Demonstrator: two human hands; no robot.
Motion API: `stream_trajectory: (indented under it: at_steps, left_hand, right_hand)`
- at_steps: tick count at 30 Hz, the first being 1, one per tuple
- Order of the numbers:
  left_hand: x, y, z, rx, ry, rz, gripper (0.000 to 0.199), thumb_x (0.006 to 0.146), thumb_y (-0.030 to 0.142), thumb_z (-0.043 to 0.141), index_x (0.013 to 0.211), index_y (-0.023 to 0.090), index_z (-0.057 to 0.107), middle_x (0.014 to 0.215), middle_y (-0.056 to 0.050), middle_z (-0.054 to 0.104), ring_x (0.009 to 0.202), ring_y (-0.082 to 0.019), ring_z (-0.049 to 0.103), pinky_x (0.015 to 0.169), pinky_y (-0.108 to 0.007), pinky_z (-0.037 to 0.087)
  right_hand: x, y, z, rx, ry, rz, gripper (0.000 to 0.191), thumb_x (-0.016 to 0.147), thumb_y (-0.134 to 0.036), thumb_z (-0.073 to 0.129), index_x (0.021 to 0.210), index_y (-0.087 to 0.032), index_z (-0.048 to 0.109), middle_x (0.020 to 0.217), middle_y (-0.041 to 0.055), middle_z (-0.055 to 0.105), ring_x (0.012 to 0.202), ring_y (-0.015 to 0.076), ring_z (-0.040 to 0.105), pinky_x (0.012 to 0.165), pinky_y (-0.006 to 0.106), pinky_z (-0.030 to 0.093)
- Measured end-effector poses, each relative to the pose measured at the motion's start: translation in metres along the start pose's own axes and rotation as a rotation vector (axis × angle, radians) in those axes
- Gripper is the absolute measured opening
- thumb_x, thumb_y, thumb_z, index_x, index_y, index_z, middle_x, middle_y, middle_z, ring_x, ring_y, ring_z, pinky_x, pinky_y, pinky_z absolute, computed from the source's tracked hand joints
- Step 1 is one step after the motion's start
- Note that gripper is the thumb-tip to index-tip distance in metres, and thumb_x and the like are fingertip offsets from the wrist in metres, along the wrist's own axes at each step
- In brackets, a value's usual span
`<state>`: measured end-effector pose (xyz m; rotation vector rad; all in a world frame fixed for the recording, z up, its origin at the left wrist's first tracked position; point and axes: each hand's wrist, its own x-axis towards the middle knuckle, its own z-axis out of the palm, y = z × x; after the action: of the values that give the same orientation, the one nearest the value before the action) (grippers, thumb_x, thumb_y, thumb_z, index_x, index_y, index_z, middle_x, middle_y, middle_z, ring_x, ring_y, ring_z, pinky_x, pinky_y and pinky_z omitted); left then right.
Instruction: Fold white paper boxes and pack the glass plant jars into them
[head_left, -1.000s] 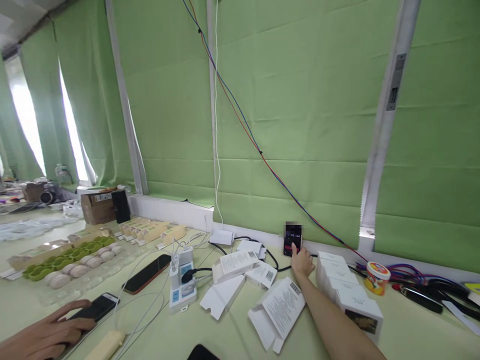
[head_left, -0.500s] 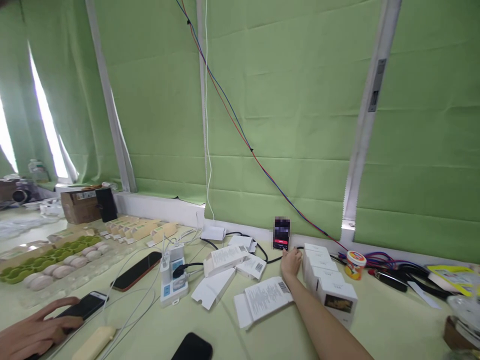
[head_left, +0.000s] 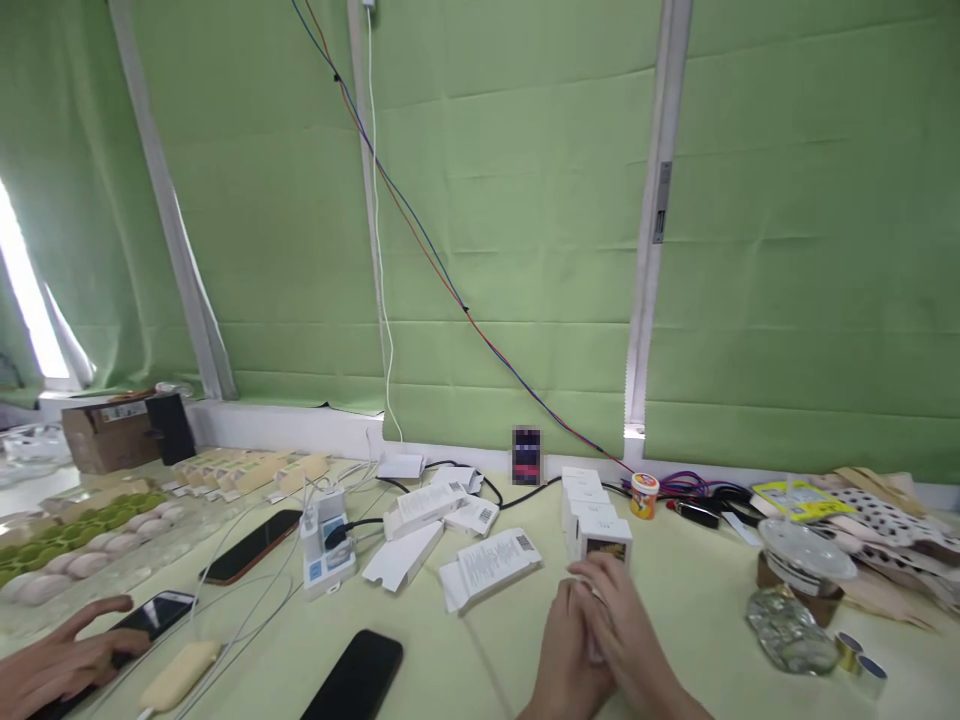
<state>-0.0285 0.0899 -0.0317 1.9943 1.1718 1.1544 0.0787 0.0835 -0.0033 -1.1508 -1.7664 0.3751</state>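
From where I stand, the person's two hands are together just on the near side of the row of white boxes [head_left: 600, 524], the right hand [head_left: 626, 625] lapping over the left hand [head_left: 568, 650]. Their fingers are bent and close, with a pale sliver [head_left: 595, 652] showing between them; I can't tell whether they grip it, or whether the right fingertips touch the nearest box or merely overlap it from here. I'd judge the step in hand to be some small handling between the hands, the row itself standing unheld. The next move, I think, calls for parting the fingers without knocking that nearest box. Left of the row lies an opened carton [head_left: 501, 566]; beyond its far end, to the left, a phone [head_left: 527, 458] stands upright. A tub [head_left: 643, 496] sits just right of the row, and well left, another person's hand [head_left: 94, 645] rests on a phone.
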Motion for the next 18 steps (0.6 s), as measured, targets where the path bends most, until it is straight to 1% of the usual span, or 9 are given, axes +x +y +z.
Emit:
stream_trajectory:
  at_steps: [1,3,4,6,8,10,12,15,18]
  left_hand:
    - [-0.002,0.002,0.0,0.03,0.004,0.01,0.043,0.067,0.012,0.063,0.109,0.019,0.054,0.107,-0.009,0.057,0.097,-0.025,0.054,0.085,-0.04,0.046]
    - [-0.006,0.005,0.001,0.116,-0.002,0.057,0.051,0.06,0.008,0.062,0.109,0.018,0.053,0.111,-0.01,0.057,0.1,-0.026,0.053,0.088,-0.041,0.044]
    - [-0.007,0.007,0.001,0.164,-0.013,0.094,0.055,0.058,0.006,0.061,0.111,0.018,0.052,0.114,-0.01,0.056,0.104,-0.027,0.052,0.091,-0.042,0.042]
    - [-0.009,0.01,0.0,0.25,-0.039,0.173,0.058,0.059,0.007,0.062,0.115,0.02,0.051,0.119,-0.01,0.056,0.111,-0.029,0.048,0.097,-0.043,0.037]
    - [-0.009,0.015,-0.004,0.326,-0.067,0.238,0.055,0.066,0.011,0.061,0.118,0.021,0.05,0.122,-0.009,0.056,0.114,-0.029,0.047,0.1,-0.044,0.033]
    - [-0.009,0.02,-0.009,0.392,-0.1,0.279,0.051,0.072,0.017,0.059,0.121,0.021,0.049,0.123,-0.01,0.055,0.114,-0.029,0.047,0.101,-0.044,0.031]
    - [-0.009,0.025,-0.016,0.439,-0.155,0.307,0.052,0.072,0.022,0.06,0.123,0.021,0.048,0.122,-0.011,0.055,0.111,-0.03,0.047,0.1,-0.045,0.03]
    - [-0.01,0.029,-0.029,0.466,-0.255,0.277,0.049,0.064,0.029,0.066,0.111,0.021,0.056,0.106,-0.01,0.059,0.099,-0.029,0.051,0.093,-0.042,0.035]
    - [-0.011,0.032,-0.043,0.449,-0.332,0.149,0.036,0.061,0.034,0.067,0.094,0.022,0.061,0.091,-0.005,0.058,0.088,-0.026,0.052,0.084,-0.035,0.039]
  right_hand:
    - [-0.017,0.01,-0.012,-0.035,0.091,0.008,0.028,0.09,-0.039,0.041,0.106,-0.027,0.06,0.111,0.0059,0.056,0.109,0.022,0.052,0.094,0.035,0.042]
    - [-0.041,0.033,-0.027,-0.07,0.207,0.06,0.031,0.09,-0.042,0.041,0.11,-0.026,0.058,0.106,0.0062,0.057,0.106,0.0229,0.053,0.093,0.037,0.042]
    - [-0.049,0.043,-0.03,-0.061,0.213,0.069,0.032,0.09,-0.043,0.04,0.11,-0.026,0.058,0.103,0.0059,0.058,0.102,0.0226,0.055,0.091,0.036,0.044]
    - [-0.056,0.056,-0.032,-0.012,0.126,0.055,0.033,0.092,-0.043,0.036,0.108,-0.025,0.059,0.095,0.0049,0.06,0.093,0.0213,0.058,0.083,0.034,0.047]
    - [-0.055,0.06,-0.032,0.0,0.001,0.026,0.032,0.093,-0.042,0.035,0.101,-0.025,0.06,0.089,0.0042,0.061,0.087,0.0206,0.059,0.078,0.033,0.048]
    - [-0.051,0.061,-0.031,-0.053,-0.088,0.007,0.027,0.092,-0.038,0.038,0.092,-0.024,0.061,0.086,0.0042,0.062,0.084,0.0208,0.058,0.076,0.033,0.047]
    - [-0.047,0.06,-0.032,-0.127,-0.168,-0.003,0.022,0.091,-0.033,0.041,0.087,-0.023,0.06,0.084,0.0041,0.062,0.082,0.021,0.057,0.075,0.033,0.046]
    - [-0.044,0.055,-0.036,-0.19,-0.303,-0.011,0.014,0.088,-0.026,0.046,0.084,-0.022,0.059,0.084,0.0036,0.062,0.081,0.0204,0.057,0.073,0.031,0.045]
    - [-0.044,0.044,-0.042,-0.154,-0.379,0.012,0.011,0.087,-0.024,0.045,0.084,-0.023,0.056,0.085,0.0021,0.061,0.079,0.0185,0.057,0.07,0.028,0.044]
